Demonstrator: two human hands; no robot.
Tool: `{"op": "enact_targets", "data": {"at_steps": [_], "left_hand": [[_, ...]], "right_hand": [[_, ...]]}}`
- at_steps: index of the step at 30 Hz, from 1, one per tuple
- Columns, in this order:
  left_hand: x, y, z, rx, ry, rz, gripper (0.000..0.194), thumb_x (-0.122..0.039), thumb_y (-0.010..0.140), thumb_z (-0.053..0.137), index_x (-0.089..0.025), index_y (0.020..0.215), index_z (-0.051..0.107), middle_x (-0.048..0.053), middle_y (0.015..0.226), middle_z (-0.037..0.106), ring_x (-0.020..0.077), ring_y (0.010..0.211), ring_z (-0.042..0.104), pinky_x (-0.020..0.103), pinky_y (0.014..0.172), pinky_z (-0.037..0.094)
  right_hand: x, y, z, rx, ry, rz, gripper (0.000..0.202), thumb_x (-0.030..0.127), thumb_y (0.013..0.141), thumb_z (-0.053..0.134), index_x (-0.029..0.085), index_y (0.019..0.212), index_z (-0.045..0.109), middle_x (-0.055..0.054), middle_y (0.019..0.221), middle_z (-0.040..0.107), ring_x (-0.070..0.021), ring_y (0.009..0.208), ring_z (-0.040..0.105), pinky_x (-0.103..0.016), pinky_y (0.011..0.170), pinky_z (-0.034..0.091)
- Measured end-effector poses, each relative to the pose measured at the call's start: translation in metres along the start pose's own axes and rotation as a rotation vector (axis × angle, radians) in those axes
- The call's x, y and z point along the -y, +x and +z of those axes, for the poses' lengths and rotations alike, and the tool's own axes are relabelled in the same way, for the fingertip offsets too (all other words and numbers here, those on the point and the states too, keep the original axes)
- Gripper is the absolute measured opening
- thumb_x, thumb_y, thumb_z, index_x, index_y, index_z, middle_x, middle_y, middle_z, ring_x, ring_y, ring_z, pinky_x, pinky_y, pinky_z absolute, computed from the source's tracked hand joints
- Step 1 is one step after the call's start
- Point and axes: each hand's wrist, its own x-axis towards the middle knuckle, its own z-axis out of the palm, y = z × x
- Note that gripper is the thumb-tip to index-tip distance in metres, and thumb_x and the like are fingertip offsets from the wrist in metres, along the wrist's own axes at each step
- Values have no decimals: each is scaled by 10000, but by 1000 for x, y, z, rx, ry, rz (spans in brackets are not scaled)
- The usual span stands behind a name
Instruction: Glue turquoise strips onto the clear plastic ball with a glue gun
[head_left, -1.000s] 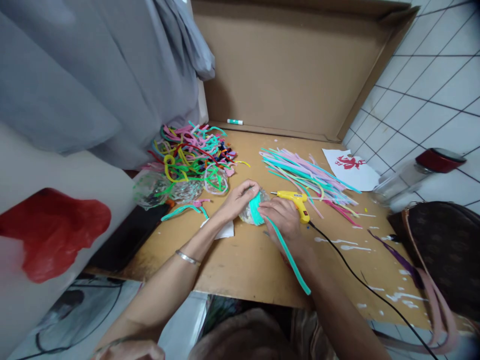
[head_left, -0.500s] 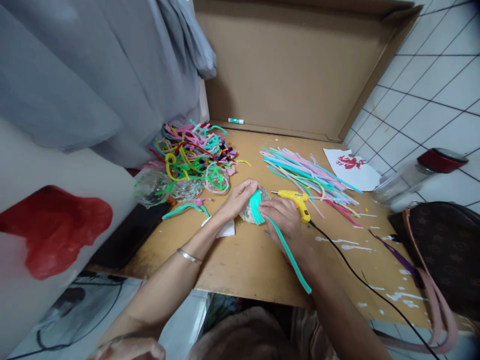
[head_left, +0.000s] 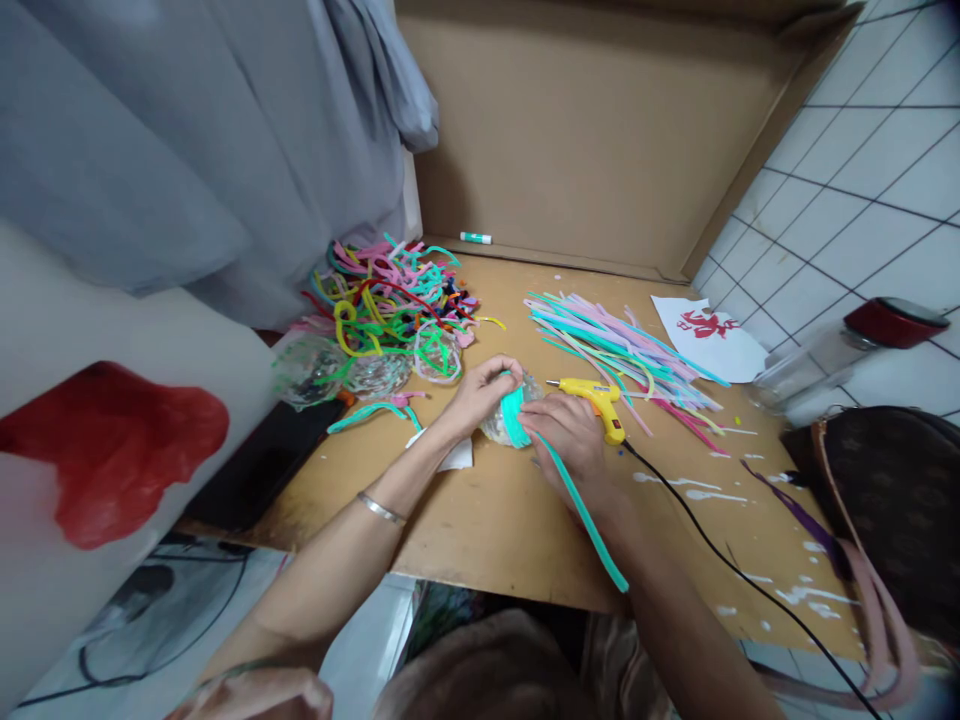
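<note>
My left hand (head_left: 484, 392) is closed around a clear, crinkled plastic piece (head_left: 493, 430), low over the table. Turquoise fuzzy strips (head_left: 513, 415), which look like pipe cleaners, lie side by side across the plastic. In my right hand (head_left: 568, 432), the fingers pinch a turquoise pipe cleaner (head_left: 581, 510) against the band; its loose tail slants down over my right wrist. Just beyond that hand lies a yellow glue gun (head_left: 592, 393), nozzle pointing left. Under my left wrist is a white paper scrap (head_left: 456, 456).
Tangled coloured pipe cleaners (head_left: 390, 300) heap at the left, behind clear plastic pieces (head_left: 375, 373). Straight pipe cleaners (head_left: 622, 345) lie at the right. A black cord (head_left: 697, 535) crosses toward a brown bag (head_left: 892, 500). A bottle (head_left: 832, 350) stands by the tiled wall.
My left thumb and fingers have shifted slightly at the top of the turquoise band. The right hand keeps its pinch; the whole view has drifted a little.
</note>
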Motion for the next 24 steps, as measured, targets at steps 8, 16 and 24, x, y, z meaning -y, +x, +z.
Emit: {"op": "enact_targets", "data": {"at_steps": [8,16,24], "left_hand": [[2,0,-1,27,34,8,176,-325,694,553,-169,773,570,21,849,615,161,837,536,253,782,419],[1,-2,-7,82,130,13,240,-341,739,541,-175,904,587,6,897,633,154,802,553,253,735,441],[7,-2,-13,157,168,65,269,-362,817,454,-186,988,566,13,950,629,178,896,568,274,781,458]], "right_hand": [[-2,1,2,-10,-24,-15,173,170,909,508,252,953,653,-29,989,731,-176,919,617,-345,826,428],[-7,-1,3,0,73,56,202,216,921,494,249,956,690,-45,995,722,-181,939,637,-364,863,473],[-4,9,-7,25,109,59,175,171,901,522,223,912,689,-63,954,726,-184,879,658,-352,803,522]]}}
